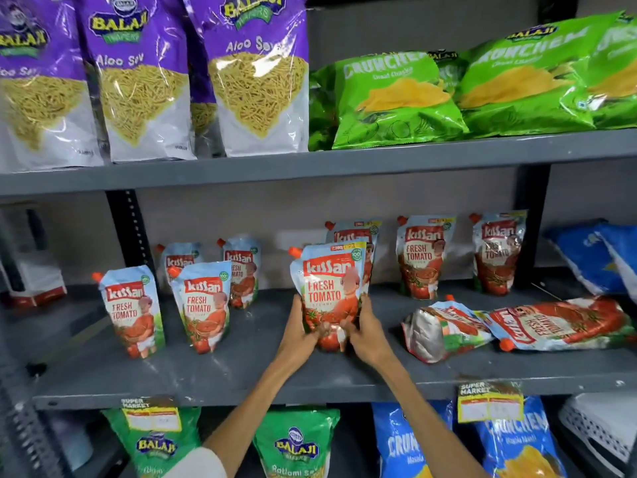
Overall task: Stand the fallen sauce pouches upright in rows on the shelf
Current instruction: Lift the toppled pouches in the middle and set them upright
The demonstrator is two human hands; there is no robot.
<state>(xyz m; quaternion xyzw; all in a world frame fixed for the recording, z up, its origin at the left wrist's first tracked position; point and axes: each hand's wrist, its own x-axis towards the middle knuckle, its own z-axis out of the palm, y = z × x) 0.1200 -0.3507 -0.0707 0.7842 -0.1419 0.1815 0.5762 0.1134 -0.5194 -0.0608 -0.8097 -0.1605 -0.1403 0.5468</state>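
Note:
A tomato sauce pouch [329, 288] stands upright at the middle of the grey shelf [220, 370]. My left hand [300, 327] grips its lower left side and my right hand [366, 331] its lower right side. Several more pouches stand upright: two in front on the left [132, 313] [203, 305], two behind them, and three along the back [422, 255] [498, 250]. Two fallen pouches lie flat on the right, one showing its silver base [441, 331], the other longer and red [562, 322].
Blue snack bags [599, 257] lean at the shelf's far right. Purple sev bags [144, 81] and green chip bags [396, 98] fill the shelf above. More snack bags and yellow price tags [489, 403] sit below. A small white and red box [34, 281] stands at the far left.

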